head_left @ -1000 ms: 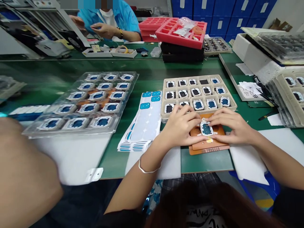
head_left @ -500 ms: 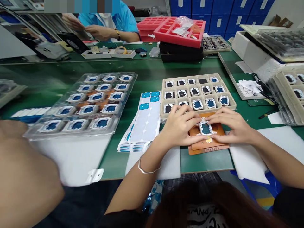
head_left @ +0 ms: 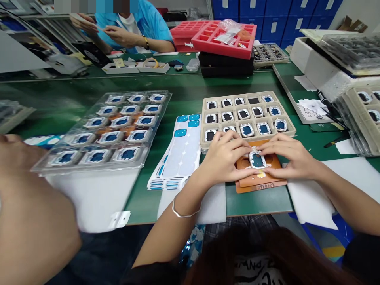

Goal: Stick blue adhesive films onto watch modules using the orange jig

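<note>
My left hand (head_left: 230,160) and my right hand (head_left: 289,156) meet from both sides at a small white-framed part with a blue-green face (head_left: 257,160). Fingertips and thumbs of both press on its edges. It lies on an orange fixture plate (head_left: 263,185) at the table's front. Just behind is a beige tray (head_left: 204,145) with rows of similar framed parts, some dark-faced, some blue; one compartment shows only a dark square. Left of my left hand lies a stack of white sticker sheets (head_left: 181,158), with several blue stickers on the top sheet.
A clear tray (head_left: 142,158) of blue-faced parts stands at the left, beside another person's blurred arm (head_left: 32,209). Across the table sits a person in a blue shirt (head_left: 151,23). Red trays (head_left: 224,43) are stacked on black boxes. More trays (head_left: 360,130) stand at the right.
At the far left the neighbouring person's hand and arm have shifted slightly, showing more of the white and blue strips. The hands across the table have moved a little. Both my hands look unchanged.
</note>
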The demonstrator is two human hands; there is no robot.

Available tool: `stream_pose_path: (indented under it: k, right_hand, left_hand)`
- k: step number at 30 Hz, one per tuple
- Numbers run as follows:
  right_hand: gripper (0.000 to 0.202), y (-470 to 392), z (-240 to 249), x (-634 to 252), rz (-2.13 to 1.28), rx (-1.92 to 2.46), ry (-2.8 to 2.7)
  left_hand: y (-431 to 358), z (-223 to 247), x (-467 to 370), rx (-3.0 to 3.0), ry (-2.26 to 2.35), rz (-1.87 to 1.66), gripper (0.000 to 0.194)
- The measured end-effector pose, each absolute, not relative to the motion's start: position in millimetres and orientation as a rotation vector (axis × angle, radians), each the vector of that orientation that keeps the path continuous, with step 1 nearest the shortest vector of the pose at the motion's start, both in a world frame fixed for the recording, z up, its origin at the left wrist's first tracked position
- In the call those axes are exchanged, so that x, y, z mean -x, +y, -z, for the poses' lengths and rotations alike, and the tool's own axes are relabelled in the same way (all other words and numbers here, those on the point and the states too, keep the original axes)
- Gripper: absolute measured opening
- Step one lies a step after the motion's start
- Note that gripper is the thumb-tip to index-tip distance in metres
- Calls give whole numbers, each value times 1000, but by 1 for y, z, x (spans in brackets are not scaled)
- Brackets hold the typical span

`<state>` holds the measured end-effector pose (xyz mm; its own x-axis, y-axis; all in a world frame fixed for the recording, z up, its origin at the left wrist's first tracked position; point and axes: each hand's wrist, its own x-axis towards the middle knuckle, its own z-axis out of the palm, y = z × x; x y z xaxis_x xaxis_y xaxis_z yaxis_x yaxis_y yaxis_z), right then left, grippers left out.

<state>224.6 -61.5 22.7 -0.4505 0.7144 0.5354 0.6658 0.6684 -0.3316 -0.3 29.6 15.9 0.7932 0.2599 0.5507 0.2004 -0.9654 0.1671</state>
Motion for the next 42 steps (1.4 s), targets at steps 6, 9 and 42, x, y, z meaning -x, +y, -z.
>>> stream_pose_path:
  k: [6,9,42]
  right_hand:
    - [9,-60,-21,-225,-117,1032,-2280]
    - [10,-59,-20,-226,-114,1031,-2273]
    - [50,-66,-7,-211,-420,768,-1866]
  left_hand:
    - [31,-17,1,-2779,422,-678,49]
    - [31,-14,-2,-2694,434,-721,55]
    - [19,-13,-7,-1747,202,-642,44]
